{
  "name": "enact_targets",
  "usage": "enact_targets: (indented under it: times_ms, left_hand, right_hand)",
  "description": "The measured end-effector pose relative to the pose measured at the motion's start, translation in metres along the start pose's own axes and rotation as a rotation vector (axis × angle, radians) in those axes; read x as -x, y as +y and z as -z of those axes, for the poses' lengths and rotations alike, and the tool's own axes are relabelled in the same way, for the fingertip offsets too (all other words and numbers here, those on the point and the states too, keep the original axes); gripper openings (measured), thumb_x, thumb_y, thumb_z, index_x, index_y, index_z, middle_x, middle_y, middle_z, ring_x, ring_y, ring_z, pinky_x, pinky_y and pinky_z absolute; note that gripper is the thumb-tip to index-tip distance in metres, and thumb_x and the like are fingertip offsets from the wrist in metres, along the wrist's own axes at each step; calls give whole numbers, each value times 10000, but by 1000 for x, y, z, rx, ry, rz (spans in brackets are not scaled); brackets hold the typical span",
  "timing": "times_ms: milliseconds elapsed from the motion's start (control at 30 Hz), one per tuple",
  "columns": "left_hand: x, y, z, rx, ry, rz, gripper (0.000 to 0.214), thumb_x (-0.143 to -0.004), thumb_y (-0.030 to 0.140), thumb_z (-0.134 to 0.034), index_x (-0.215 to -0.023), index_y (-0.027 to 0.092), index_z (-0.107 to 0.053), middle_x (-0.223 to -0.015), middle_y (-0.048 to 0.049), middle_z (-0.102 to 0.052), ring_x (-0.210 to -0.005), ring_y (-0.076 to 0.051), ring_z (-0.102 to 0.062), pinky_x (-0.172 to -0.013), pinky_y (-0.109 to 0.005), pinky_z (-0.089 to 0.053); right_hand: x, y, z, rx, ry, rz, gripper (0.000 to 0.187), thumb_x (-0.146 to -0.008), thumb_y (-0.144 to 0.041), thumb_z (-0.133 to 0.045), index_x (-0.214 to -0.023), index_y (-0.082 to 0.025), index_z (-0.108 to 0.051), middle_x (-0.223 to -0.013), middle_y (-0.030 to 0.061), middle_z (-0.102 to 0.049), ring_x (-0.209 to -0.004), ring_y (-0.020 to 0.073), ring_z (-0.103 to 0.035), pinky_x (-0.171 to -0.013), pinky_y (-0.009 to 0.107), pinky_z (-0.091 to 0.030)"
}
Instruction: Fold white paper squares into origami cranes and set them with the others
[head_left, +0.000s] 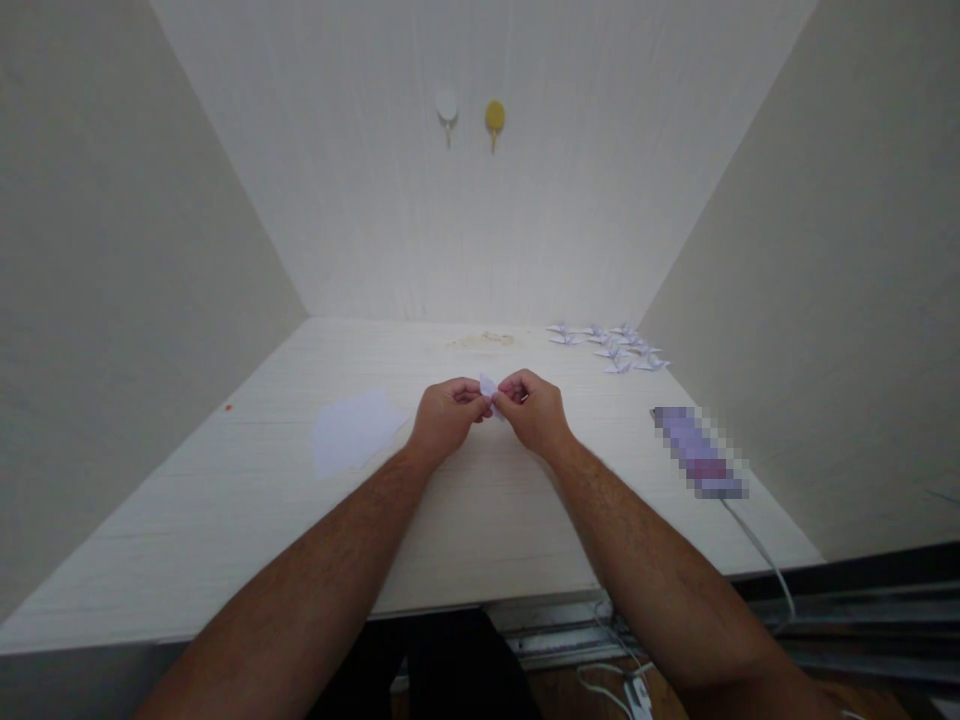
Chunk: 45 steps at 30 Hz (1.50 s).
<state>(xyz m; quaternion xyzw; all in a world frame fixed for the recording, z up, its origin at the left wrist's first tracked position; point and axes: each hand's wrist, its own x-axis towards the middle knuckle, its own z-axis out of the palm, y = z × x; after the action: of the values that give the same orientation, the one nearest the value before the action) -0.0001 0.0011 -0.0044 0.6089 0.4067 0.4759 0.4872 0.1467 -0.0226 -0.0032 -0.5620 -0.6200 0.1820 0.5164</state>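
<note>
Between left hand (448, 418) and right hand (535, 408), folded paper (487, 384) is pinched

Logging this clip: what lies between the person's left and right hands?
A small, apparently folded piece of white paper, pinched by the left hand and the right hand; the head view shows it.

My left hand (444, 422): bare
My right hand (537, 412): bare, like its partner
My forearms (341, 560): uncovered, narrowing towards my wrists
My legwear (465, 672): I wear black, plain where I see it
</note>
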Motion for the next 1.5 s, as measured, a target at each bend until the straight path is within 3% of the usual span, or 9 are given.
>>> enact_targets:
  times_ms: [267,500,600,833,1100,1267,1500]
  left_hand:
    - [-1,0,1,-30,-8,19,125,-674,229,-693,-760,138,-687,-622,-30,-687,-556,-127,-618,-537,-237,-488]
    - [-2,0,3,-54,2,30,112,-662,220,-701,-742,144,-680,-609,-20,-675,-561,-125,-615,-528,-228,-474]
    - [-2,-1,2,-34,-17,23,127,-668,239,-696,-745,140,-679,-600,-18,-663,-545,-120,-598,-519,-229,-466]
    - [-1,3,3,-1,-52,30,142,-652,257,-719,-728,147,-673,-595,-7,-644,-504,-102,-549,-495,-227,-449]
    - [-3,-5,7,80,-114,-5,161,-671,228,-690,-807,143,-705,-658,-1,-639,-514,-87,-527,-504,-223,-443]
    - [-2,-3,6,42,-82,-29,123,-680,205,-655,-773,138,-700,-590,11,-609,-496,-85,-503,-489,-213,-420]
    - [0,0,4,-84,-7,-99,153,-706,214,-622,-817,144,-700,-579,12,-606,-506,-87,-506,-481,-199,-392]
  right_hand:
    - [1,2,-2,81,18,39,61,-733,-235,-633,-706,-190,-602,-632,-30,-605,-587,105,-534,-580,229,-410]
    - [-1,1,-1,117,-42,11,102,-724,-261,-630,-670,-187,-586,-613,-35,-585,-568,100,-502,-552,226,-370]
    - [-1,1,0,49,-90,-44,82,-725,-256,-622,-703,-181,-599,-600,-36,-587,-552,99,-504,-541,221,-376]
    - [-3,5,4,25,-133,7,86,-736,-258,-611,-697,-186,-586,-636,-22,-594,-602,110,-523,-573,231,-400]
    - [-6,9,6,-187,-169,-57,116,-716,-273,-627,-714,-192,-544,-592,-44,-558,-505,97,-501,-491,226,-404]
    - [-5,6,7,-351,-224,-131,149,-696,-285,-646,-714,-195,-528,-547,-57,-552,-445,94,-497,-431,218,-391]
    - [-4,7,5,-379,-204,-158,168,-685,-296,-669,-713,-195,-538,-544,-54,-568,-439,86,-504,-419,206,-396]
